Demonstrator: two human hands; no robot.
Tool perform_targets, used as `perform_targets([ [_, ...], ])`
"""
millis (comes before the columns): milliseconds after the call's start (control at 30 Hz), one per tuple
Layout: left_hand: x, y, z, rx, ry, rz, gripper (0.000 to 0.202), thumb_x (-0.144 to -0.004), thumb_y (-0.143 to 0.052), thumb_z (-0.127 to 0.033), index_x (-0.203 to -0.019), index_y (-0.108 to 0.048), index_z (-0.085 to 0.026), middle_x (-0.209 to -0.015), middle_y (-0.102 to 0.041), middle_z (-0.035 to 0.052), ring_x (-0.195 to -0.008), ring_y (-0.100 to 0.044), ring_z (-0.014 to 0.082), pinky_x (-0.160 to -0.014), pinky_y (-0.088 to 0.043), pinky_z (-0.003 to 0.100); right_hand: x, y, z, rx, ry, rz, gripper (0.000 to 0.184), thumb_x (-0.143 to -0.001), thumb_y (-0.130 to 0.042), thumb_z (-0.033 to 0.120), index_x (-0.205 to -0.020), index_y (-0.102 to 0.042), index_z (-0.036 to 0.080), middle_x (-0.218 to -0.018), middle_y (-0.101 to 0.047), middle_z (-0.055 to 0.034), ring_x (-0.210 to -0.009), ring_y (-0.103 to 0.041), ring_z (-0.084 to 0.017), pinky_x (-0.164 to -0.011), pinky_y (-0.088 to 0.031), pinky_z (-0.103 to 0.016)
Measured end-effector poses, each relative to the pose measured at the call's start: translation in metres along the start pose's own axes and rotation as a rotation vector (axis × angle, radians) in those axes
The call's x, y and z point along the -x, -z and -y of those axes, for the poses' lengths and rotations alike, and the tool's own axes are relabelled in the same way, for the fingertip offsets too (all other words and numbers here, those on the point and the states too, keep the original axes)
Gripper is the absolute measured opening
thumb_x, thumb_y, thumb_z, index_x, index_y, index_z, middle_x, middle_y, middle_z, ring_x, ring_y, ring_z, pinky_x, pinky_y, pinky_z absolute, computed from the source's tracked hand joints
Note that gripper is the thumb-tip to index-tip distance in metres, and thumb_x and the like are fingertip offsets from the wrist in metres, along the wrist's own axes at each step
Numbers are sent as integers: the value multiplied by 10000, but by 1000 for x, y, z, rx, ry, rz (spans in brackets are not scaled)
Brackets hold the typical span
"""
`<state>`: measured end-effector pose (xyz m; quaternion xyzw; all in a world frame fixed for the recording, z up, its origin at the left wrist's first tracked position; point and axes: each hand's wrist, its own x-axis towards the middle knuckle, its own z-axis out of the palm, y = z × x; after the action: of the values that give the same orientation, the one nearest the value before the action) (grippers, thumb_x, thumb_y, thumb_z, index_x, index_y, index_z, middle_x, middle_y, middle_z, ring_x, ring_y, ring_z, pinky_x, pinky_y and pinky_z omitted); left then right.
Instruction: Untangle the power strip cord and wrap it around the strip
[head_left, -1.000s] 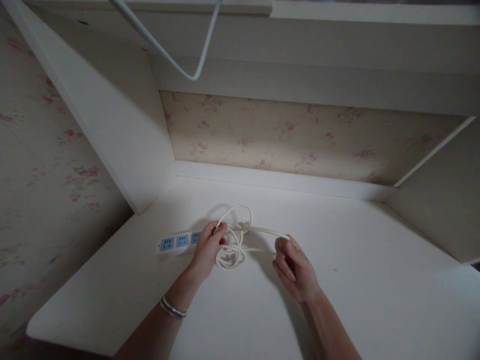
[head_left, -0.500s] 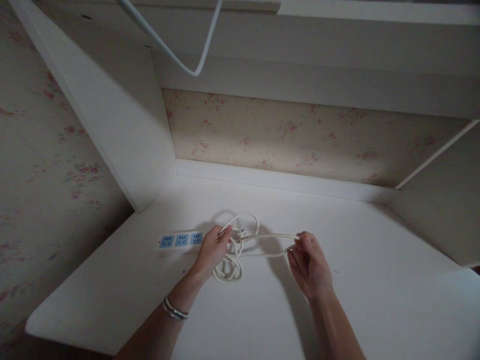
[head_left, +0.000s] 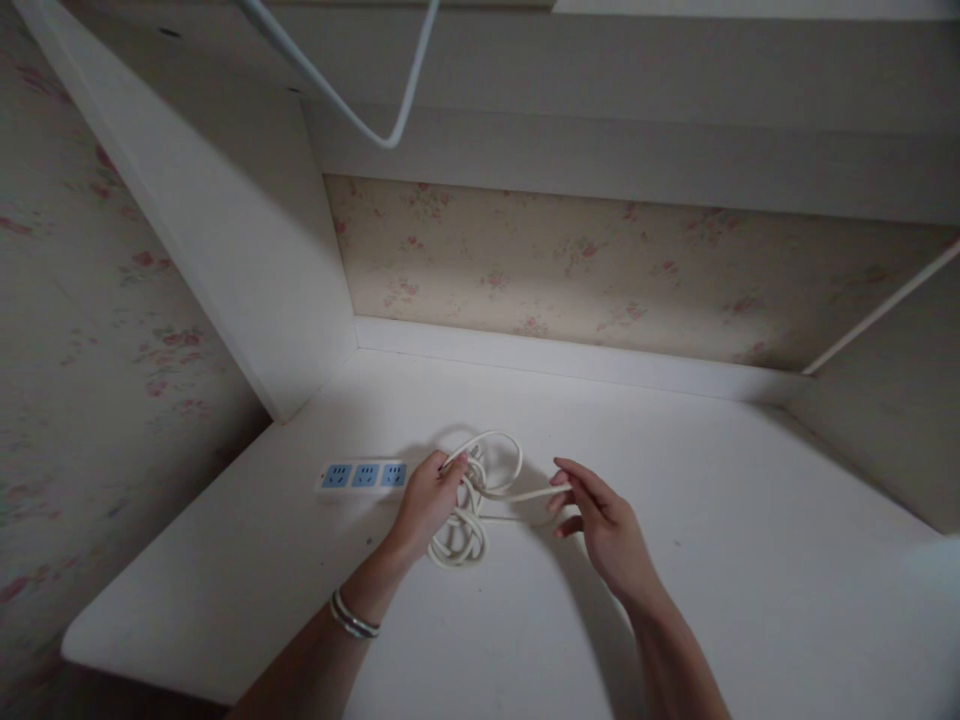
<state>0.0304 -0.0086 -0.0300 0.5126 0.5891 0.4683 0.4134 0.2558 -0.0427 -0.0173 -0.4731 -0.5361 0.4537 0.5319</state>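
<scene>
From here the left hand [head_left: 431,497] hides the right end of the white power strip [head_left: 365,475], and I can't trace how the cream cord [head_left: 529,495] runs beneath its fingers, which pinch the tangle closed. To the right, the right hand [head_left: 606,520] holds one strand in a narrow fingertip grip, the coils lying between both hands over the white desk [head_left: 517,620].

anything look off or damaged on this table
Nothing looks spilled or damaged. The pale cord bunches in loose, overlapping loops at the left hand, which looks untidy, and a few dark specks, too small to identify, mark the white tabletop.
</scene>
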Motion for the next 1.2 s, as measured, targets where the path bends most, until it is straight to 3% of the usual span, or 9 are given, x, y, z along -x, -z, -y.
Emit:
perform_targets([
  [100, 0, -1, 0, 16, 23, 9, 400, -798, -530, -562, -662, -499, -188, -522, -446, -57, -451, -429, 98, -419, -294, 200, 0, -7, -9, 277, 239, 92, 351, -871, -399, 168, -1136, -607, 266, -1171, -532, -77, -1036, -558, -208, -748, -563, -350],
  [200, 0, -3, -1, 9, 33, 6, 399, -802, -528, -557, -660, -498, -186, -528, -461, -50, -450, -437, 97, -418, -312, 196, 4, -19, -10, 582, 357, 170, 476, -810, -394, 71, -1219, -549, 261, -1249, -514, -80, -1131, -514, -212, -919, -481, -387],
  [267, 0, -3, -2, 8, 38, 0, 399, -805, -527, -553, -655, -497, -184, -534, -463, -48, -454, -442, 97, -416, -322, 194, 8, -27, -6, 760, 354, 164, 383, -825, -461, 128, -1181, -550, 238, -1174, -555, -88, -1026, -560, -217, -873, -482, -377],
  [333, 0, -3, -2, 13, 45, -5, 406, -805, -524, -558, -652, -494, -184, -537, -467, -47, -453, -445, 98, -417, -331, 195, 10, -31, -4, 861, 334, 126, 193, -846, -545, 272, -1027, -583, 218, -1012, -590, -79, -870, -582, -209, -741, -490, -335],
  [400, 0, -3, -2, 7, 47, -5, 412, -802, -525, -565, -647, -493, -184, -529, -470, -48, -449, -448, 98, -422, -340, 196, 9, -31, -3, 866, 314, 57, 199, -845, -580, 410, -859, -569, 212, -860, -576, -53, -735, -562, -183, -638, -454, -297],
  [567, 0, -2, -6, -18, 52, -12, 410, -800, -525, -557, -626, -489, -187, -509, -461, -52, -442, -440, 100, -424, -342, 203, 2, -22, -5, 518, 158, -136, 333, -830, -584, 520, -735, -471, 221, -668, -504, 11, -579, -495, -142, -542, -379, -262],
  [733, 2, -2, -10, 29, 76, -10, 402, -780, -548, -545, -611, -476, -188, -517, -468, -51, -445, -422, 94, -429, -332, 202, 2, -16, 1, 153, -48, -122, 359, -830, -566, 549, -743, -448, 222, -547, -496, 48, -488, -432, -118, -478, -312, -236],
  [967, 4, 1, -13, -4, 52, 65, 396, -797, -532, -539, -633, -499, -180, -513, -457, -47, -458, -426, 99, -422, -319, 197, 1, -16, 0, -160, 7, 1, 353, -825, -594, 514, -705, -466, 208, -589, -449, 44, -531, -424, -109, -541, -360, -241],
  [1200, 11, 1, -14, 50, 98, 332, 427, -796, -513, -590, -771, -572, -167, -517, -467, -47, -435, -446, 101, -389, -321, 186, 1, -23, -1, -422, 25, 133, 291, -819, -643, 434, -702, -549, 185, -719, -395, 28, -571, -407, -88, -527, -359, -229],
])
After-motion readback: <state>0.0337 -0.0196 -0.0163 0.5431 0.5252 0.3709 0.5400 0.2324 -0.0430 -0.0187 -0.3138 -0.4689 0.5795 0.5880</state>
